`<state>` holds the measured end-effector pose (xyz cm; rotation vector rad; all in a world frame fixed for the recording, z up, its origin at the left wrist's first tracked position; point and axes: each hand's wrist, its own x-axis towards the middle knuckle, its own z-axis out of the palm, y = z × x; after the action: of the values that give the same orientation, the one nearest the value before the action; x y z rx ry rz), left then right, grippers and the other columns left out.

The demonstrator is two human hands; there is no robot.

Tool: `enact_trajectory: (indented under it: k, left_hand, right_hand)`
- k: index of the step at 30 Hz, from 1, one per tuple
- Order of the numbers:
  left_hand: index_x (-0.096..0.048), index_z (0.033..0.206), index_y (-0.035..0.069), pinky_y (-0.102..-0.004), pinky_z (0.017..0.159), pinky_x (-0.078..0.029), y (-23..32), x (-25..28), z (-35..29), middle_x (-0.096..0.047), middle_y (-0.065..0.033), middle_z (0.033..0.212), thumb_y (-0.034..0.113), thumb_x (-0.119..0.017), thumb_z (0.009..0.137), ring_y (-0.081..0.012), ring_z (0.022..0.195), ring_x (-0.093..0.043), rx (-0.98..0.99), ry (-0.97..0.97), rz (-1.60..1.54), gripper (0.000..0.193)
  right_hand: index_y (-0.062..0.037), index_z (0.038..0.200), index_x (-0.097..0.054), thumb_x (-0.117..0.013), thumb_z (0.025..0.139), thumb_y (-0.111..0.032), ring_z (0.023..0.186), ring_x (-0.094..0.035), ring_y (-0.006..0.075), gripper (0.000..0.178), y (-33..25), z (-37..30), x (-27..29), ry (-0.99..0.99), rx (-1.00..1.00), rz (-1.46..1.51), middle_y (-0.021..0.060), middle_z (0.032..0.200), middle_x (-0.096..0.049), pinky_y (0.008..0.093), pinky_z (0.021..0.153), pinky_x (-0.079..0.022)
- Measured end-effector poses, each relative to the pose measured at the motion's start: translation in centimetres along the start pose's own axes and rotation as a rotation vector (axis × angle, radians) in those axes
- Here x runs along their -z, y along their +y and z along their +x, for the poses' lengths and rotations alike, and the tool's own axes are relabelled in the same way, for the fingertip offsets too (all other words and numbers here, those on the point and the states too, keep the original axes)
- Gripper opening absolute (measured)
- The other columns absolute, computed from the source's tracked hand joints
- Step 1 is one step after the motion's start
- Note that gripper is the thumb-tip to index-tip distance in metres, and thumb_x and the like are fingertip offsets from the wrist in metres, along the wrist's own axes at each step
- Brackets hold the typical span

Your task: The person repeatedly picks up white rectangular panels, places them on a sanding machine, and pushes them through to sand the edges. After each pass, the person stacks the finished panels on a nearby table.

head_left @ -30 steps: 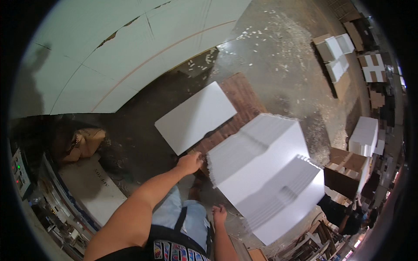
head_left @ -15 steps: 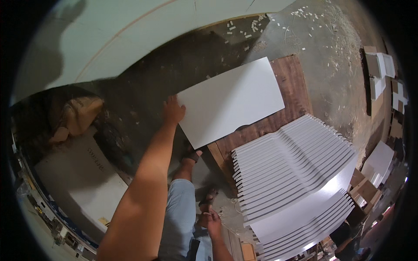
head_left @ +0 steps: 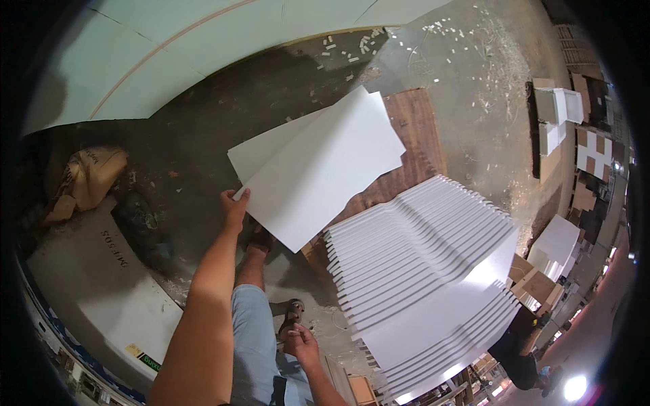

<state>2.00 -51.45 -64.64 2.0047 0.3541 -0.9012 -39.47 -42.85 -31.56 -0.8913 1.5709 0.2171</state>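
Note:
My left hand point(head_left: 233, 208) pinches the near left edge of a smooth white panel point(head_left: 318, 166), thumb on top and fingers beneath. This panel lies skewed over another white panel point(head_left: 261, 144), whose corners stick out at the far left and right. Both rest above a brown wood-grain board point(head_left: 418, 132). Down by my knees, my right hand point(head_left: 302, 345) is closed with its fingertips together; whatever it may hold is too small to make out. To the right of the panels rises a large stack of white slotted pieces point(head_left: 413, 237), staggered like steps.
A pale green board point(head_left: 156, 40) runs along the far left. Small white scraps point(head_left: 365, 44) litter the concrete floor. At left lie a crumpled brown bag point(head_left: 95, 176) and a large flat carton point(head_left: 101, 271). White boxes point(head_left: 555, 115) stand far right; a person point(head_left: 518, 348) is at lower right.
My left hand has gripped the top panel and swung it toward me, showing the panel below. The view has shifted right. My right hand stays near my knees.

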Motion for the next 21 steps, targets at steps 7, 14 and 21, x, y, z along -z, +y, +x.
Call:
enact_trajectory:
  k: [7,14,21]
  left_hand:
    - [-0.081,0.107,0.0,-0.0355,0.072,-0.061,19.8,6.1,-10.7,-0.079,-0.0061,0.094,0.03,-0.082,0.105,-0.0165,0.084,-0.073,0.022,-0.368,-0.046,0.03]
    - [-0.075,0.104,-0.002,-0.0378,0.07,-0.071,38.9,5.8,-23.9,-0.077,-0.0143,0.103,0.015,-0.081,0.1,-0.0254,0.086,-0.078,-0.043,-0.48,-0.135,0.019]
    - [-0.074,0.118,-0.004,-0.038,0.068,-0.071,40.9,9.9,-44.3,-0.079,-0.0171,0.11,0.01,-0.076,0.103,-0.0265,0.08,-0.081,0.217,-0.566,-0.214,0.021]
  right_hand:
    - [-0.0022,0.159,-0.059,-0.063,0.116,-0.023,0.118,-0.073,0.0159,0.048,-9.9,-4.7,-3.1,-0.228,-0.021,0.207,0.0088,0.133,-0.08,0.0328,0.106,-0.056]
    - [-0.0045,0.17,-0.044,-0.055,0.119,-0.053,0.146,-0.06,0.0306,0.072,-30.7,-10.1,-4.2,-0.4,-0.009,0.857,0.0169,0.165,-0.059,0.0491,0.123,-0.047]
    - [-0.001,0.143,-0.058,-0.061,0.115,-0.05,0.11,-0.07,0.0314,0.056,-39.4,-11.4,1.3,-0.487,0.275,1.251,0.0143,0.121,-0.07,0.0467,0.094,-0.06]
